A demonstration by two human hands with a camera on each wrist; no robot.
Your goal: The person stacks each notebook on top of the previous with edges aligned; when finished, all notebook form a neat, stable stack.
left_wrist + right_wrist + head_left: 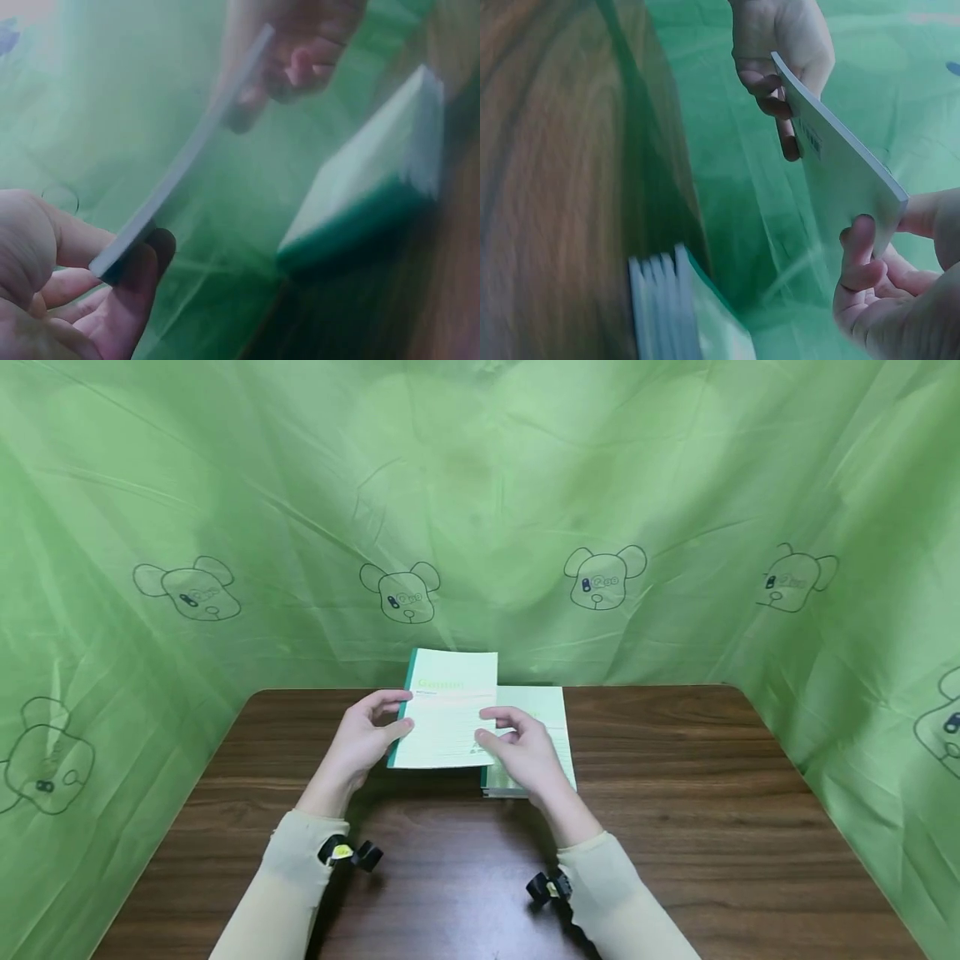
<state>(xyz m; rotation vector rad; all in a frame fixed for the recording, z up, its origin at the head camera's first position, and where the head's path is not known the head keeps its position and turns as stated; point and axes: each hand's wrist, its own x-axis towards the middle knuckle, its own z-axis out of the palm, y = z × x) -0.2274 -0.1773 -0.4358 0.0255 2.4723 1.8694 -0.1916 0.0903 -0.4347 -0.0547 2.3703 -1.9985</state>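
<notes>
A thin pale-green notebook (450, 714) with a dark green spine is held up over the table between both hands. My left hand (362, 735) pinches its spine edge, thumb on the cover and fingers behind. At the opposite edge my right hand (522, 747) pinches it the same way. The left wrist view shows the notebook (187, 154) edge-on and slightly bowed. Beneath and to the right lies a stack of similar notebooks (551, 718), partly hidden by the held one and my right hand. The right wrist view shows several page edges of the stack (664, 307).
The brown wooden table (675, 793) extends to both sides of the stack. A green curtain (480, 510) with drawn bear heads hangs behind and around it. Each wrist carries a small black camera (367, 856) on a strap.
</notes>
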